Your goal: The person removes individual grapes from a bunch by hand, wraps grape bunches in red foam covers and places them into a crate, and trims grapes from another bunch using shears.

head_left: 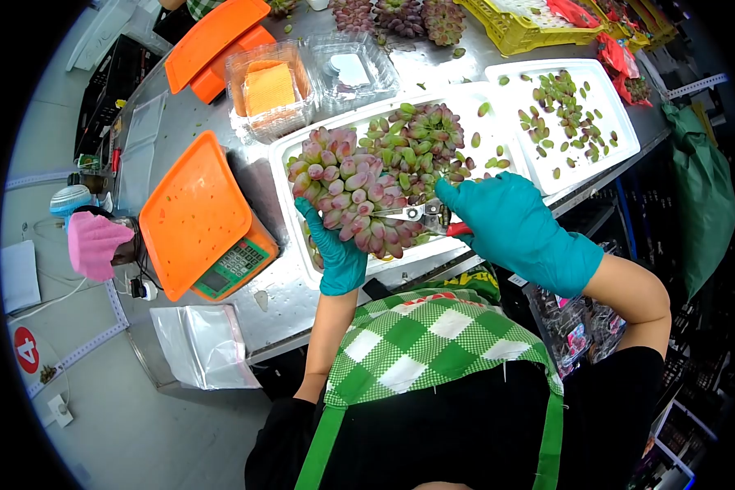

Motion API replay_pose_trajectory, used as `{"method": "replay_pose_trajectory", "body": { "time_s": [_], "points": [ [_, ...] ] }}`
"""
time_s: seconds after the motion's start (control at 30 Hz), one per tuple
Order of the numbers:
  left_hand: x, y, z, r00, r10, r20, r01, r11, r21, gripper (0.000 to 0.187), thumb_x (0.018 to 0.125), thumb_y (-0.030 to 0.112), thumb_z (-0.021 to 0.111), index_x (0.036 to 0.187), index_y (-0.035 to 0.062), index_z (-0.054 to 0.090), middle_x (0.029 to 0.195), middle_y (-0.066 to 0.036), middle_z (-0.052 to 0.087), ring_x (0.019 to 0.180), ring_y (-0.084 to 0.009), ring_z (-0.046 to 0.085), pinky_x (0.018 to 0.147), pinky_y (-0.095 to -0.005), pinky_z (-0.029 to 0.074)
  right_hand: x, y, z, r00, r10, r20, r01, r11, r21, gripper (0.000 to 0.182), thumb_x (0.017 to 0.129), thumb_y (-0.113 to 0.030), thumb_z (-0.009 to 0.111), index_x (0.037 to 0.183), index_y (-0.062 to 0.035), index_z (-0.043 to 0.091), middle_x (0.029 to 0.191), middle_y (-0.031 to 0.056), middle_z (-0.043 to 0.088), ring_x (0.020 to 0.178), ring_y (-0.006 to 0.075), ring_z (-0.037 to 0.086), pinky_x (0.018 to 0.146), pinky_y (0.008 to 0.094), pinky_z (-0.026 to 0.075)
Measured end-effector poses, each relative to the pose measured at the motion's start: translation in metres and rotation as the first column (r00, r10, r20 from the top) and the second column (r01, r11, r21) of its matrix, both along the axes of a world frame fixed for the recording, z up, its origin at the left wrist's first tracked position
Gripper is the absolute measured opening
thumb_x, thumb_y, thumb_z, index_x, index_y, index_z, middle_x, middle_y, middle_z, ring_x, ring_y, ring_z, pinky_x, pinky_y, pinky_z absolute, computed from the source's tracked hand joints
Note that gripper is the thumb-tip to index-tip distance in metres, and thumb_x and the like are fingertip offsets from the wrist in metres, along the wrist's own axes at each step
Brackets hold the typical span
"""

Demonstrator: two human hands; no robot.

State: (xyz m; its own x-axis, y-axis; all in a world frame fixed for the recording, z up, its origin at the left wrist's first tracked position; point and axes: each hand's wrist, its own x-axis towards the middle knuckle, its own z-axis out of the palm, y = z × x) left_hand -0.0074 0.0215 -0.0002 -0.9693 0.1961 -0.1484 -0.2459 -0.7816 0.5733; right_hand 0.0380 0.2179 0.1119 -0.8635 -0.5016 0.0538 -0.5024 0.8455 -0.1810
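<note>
In a teal glove, my left hand is closed around the underside of a large pink-green succulent, tilting it over a white tray. My right hand, gloved the same way, grips red-handled pruning shears. The shears' blades reach in among the lower leaves of the succulent; whether they touch a stem is hidden. Behind it in the same tray lies a second, greener succulent, with several loose leaves around it.
A second white tray with scattered leaves stands at the right. Left of me is an orange scale. Clear plastic boxes, more succulents and a yellow crate sit toward the back. Plastic bags hang over the near edge.
</note>
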Motion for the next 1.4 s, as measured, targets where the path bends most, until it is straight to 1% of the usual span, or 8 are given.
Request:
{"method": "replay_pose_trajectory", "body": {
  "time_s": [0.33, 0.43, 0.63, 0.77, 0.9, 1.13, 1.3, 1.4],
  "points": [
    [-0.007, -0.009, 0.016, 0.952, -0.03, 0.304, -0.086, 0.929, 0.36, 0.076, 0.077, 0.065, 0.033, 0.131, 0.0122, 0.024, 0.132, -0.011, 0.029, 0.119, -0.0276, 0.034, 0.1, -0.0427, 0.028, 0.007, 0.005, 0.002, 0.965, -0.211, 0.156, 0.241, 0.946, -0.215, 0.053, 0.065, -0.016, 0.068, 0.113, -0.0128, 0.047, 0.071, 0.0067, 0.053, 0.064, 0.023, 0.056, 0.056, 0.0344, 0.043],
    [-0.005, -0.021, -0.037, 0.984, -0.133, -0.121, 0.163, 0.945, 0.284, 0.08, 0.075, 0.068, 0.032, 0.132, 0.012, 0.022, 0.133, -0.011, 0.027, 0.12, -0.0279, 0.032, 0.1, -0.0426, 0.027, 0.008, 0.01, -0.027, 0.897, -0.373, 0.239, 0.442, 0.77, -0.459, 0.063, 0.063, -0.008, 0.071, 0.12, -0.0134, 0.045, 0.075, 0.0077, 0.052, 0.064, 0.0188, 0.054, 0.059, 0.029, 0.045],
    [-0.002, -0.021, -0.038, 0.965, -0.208, -0.158, 0.254, 0.892, 0.374, 0.081, 0.075, 0.068, 0.033, 0.132, 0.0122, 0.021, 0.133, -0.011, 0.027, 0.12, -0.028, 0.032, 0.1, -0.0425, 0.027, 0.012, 0.053, -0.133, 0.736, -0.66, 0.149, 0.661, 0.748, 0.052, 0.074, 0.064, -0.029, 0.07, 0.124, -0.0044, 0.035, 0.09, 0.0112, 0.051, 0.083, 0.027, 0.049, 0.077, 0.0397, 0.036],
    [-0.001, -0.02, -0.038, 0.962, -0.221, -0.158, 0.267, 0.878, 0.398, 0.081, 0.075, 0.068, 0.033, 0.132, 0.0124, 0.021, 0.134, -0.011, 0.027, 0.12, -0.0282, 0.032, 0.099, -0.0425, 0.028, 0.017, 0.068, -0.173, 0.739, -0.673, 0.039, 0.673, 0.739, 0.01, 0.082, 0.061, -0.032, 0.07, 0.128, -0.0058, 0.03, 0.11, 0.0139, 0.045, 0.104, 0.0288, 0.042, 0.093, 0.0456, 0.024],
    [-0.005, -0.019, -0.038, 0.96, -0.227, -0.162, 0.275, 0.869, 0.411, 0.081, 0.074, 0.068, 0.033, 0.133, 0.0125, 0.02, 0.134, -0.011, 0.027, 0.119, -0.0283, 0.032, 0.099, -0.0424, 0.028, 0.017, 0.058, -0.168, 0.764, -0.645, 0.03, 0.646, 0.764, -0.007, 0.074, 0.065, -0.027, 0.07, 0.127, -0.0092, 0.033, 0.124, 0.0146, 0.038, 0.116, 0.0304, 0.035, 0.098, 0.0444, 0.023],
    [-0.018, -0.012, -0.031, 0.969, -0.2, -0.142, 0.241, 0.883, 0.402, 0.082, 0.074, 0.068, 0.033, 0.133, 0.0128, 0.019, 0.134, -0.011, 0.026, 0.119, -0.0285, 0.032, 0.099, -0.0424, 0.029, -0.007, -0.037, -0.049, 0.958, -0.113, 0.263, 0.286, 0.426, -0.858, 0.057, 0.079, -0.014, 0.057, 0.129, -0.0075, 0.031, 0.13, 0.0125, 0.034, 0.119, 0.0253, 0.034, 0.099, 0.0333, 0.026],
    [-0.008, -0.003, 0.005, 0.982, -0.167, -0.092, 0.169, 0.986, 0.01, 0.092, 0.067, 0.073, 0.034, 0.135, 0.0142, 0.015, 0.137, -0.012, 0.02, 0.123, -0.0311, 0.026, 0.101, -0.0442, 0.023, -0.011, -0.066, -0.051, 0.944, -0.012, 0.329, 0.323, 0.224, -0.92, 0.055, 0.084, -0.011, 0.049, 0.133, -0.0066, 0.023, 0.133, 0.0124, 0.03, 0.121, 0.0228, 0.032, 0.099, 0.0313, 0.025],
    [-0.014, -0.003, -0.002, 0.96, -0.185, -0.209, 0.23, 0.948, 0.221, 0.085, 0.073, 0.071, 0.029, 0.134, 0.0123, 0.017, 0.135, -0.011, 0.024, 0.122, -0.0287, 0.028, 0.101, -0.0428, 0.024, -0.008, -0.065, -0.054, 0.922, -0.03, 0.387, 0.388, 0.083, -0.918, 0.049, 0.084, -0.005, 0.047, 0.13, -0.0075, 0.03, 0.126, 0.0112, 0.038, 0.112, 0.0196, 0.041, 0.093, 0.0289, 0.033]
  ]
}}
